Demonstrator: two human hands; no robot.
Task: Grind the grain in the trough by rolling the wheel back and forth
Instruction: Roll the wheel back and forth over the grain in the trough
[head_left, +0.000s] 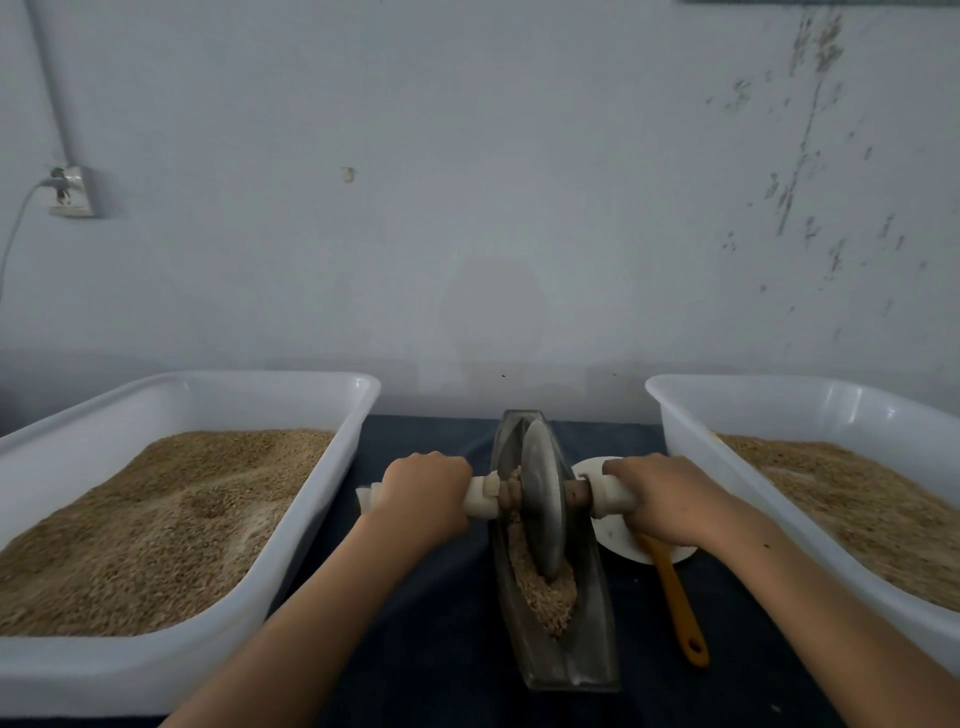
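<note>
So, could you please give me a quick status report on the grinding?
Left hand and right hand grip the axle handles. Wheel upright in trough, grain under it. Orange-handled tool beside the trough, clear of it.

The 1 head-worn view looks forward and down, close over the table (441, 649), facing the wall (467, 208).
</note>
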